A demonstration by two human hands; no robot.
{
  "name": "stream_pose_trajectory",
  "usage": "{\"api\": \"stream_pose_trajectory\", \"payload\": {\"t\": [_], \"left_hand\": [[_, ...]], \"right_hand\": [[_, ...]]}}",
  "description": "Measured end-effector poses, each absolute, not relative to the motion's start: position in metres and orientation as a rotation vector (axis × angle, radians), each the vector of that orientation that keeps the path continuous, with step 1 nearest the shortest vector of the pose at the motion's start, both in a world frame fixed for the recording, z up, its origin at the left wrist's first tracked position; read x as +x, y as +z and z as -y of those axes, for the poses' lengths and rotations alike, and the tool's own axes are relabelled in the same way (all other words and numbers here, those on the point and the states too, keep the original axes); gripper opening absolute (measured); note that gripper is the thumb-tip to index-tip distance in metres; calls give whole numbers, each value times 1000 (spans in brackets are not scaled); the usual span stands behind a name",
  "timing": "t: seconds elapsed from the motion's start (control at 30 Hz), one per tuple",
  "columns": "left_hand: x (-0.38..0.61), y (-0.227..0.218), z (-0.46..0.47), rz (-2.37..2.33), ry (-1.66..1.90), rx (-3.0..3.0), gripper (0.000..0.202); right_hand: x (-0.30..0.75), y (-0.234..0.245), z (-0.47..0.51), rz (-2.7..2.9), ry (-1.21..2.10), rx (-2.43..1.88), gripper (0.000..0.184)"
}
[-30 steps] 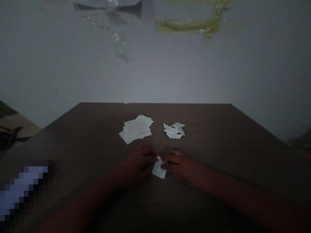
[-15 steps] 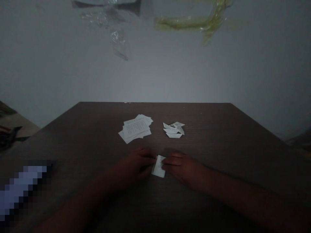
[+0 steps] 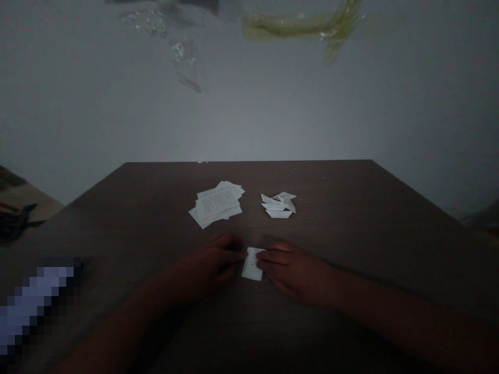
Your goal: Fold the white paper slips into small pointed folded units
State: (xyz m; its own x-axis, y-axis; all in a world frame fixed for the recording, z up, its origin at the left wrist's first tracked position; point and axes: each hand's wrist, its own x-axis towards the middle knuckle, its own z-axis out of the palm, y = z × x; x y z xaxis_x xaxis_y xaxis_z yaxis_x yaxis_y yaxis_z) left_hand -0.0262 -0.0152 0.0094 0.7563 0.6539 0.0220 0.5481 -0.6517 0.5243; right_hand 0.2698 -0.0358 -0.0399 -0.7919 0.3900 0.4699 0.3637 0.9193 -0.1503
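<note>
A small folded piece of printed paper [image 3: 252, 267] lies on the table in front of me. My right hand [image 3: 290, 270] holds it down from the right, fingertips close together over its right part. My left hand [image 3: 220, 259] is at its left side, forefinger stretched to the paper's upper left edge, the thumb apart and the other fingers bent. Beyond my left hand is a loose stack of printed paper sheets [image 3: 218, 203]. Several folded paper pieces with slanted ends [image 3: 277, 206] lie in a small pile beyond my right hand.
The brown wooden table [image 3: 351, 218] meets a pale wall [image 3: 249, 114] at the back. A pixelated, bluish-lit flat object [image 3: 35, 301] lies at the left. Yellow tape [image 3: 292, 26] and clear tape [image 3: 185, 57] stick to the wall. Dark items [image 3: 17, 221] show beyond the left edge.
My left hand has drawn slightly left, with its forefinger now straighter at the paper's edge. The right fingers have shifted a little on the paper. The view has tilted slightly.
</note>
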Motion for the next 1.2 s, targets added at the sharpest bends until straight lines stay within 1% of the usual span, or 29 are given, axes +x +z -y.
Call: {"api": "stream_pose_trajectory", "payload": {"t": [0.17,0.33,0.53,0.6,0.7,0.77,0.83,0.9,0.97,1.1,1.2], "left_hand": [[-29,9,13,-905,273,2446,45],[-29,10,12,-900,257,2438,49],[-33,14,10,-889,226,2397,48],[-34,14,8,-891,230,2376,46],[-30,10,7,-935,245,2327,33],[-23,4,7,-1009,287,2296,23],[-14,-3,9,-1165,378,2281,19],[-7,-9,11,-1248,417,2314,27],[-3,-12,12,-1264,409,2320,29],[-4,-12,9,-1263,357,2267,26],[-6,-13,7,-1241,363,2255,27]], "right_hand": [[269,-41,37,2585,70,-572,33],[269,-43,36,2611,140,-558,33],[270,-47,35,2560,125,-556,34],[270,-47,35,2563,120,-556,31],[269,-43,34,2566,141,-558,28],[267,-39,34,2569,169,-552,27],[265,-36,35,2574,193,-545,27],[263,-35,36,2584,217,-550,28],[262,-36,36,2585,248,-562,28],[263,-38,37,2523,325,-623,25],[265,-37,36,2435,379,-758,28]]}}
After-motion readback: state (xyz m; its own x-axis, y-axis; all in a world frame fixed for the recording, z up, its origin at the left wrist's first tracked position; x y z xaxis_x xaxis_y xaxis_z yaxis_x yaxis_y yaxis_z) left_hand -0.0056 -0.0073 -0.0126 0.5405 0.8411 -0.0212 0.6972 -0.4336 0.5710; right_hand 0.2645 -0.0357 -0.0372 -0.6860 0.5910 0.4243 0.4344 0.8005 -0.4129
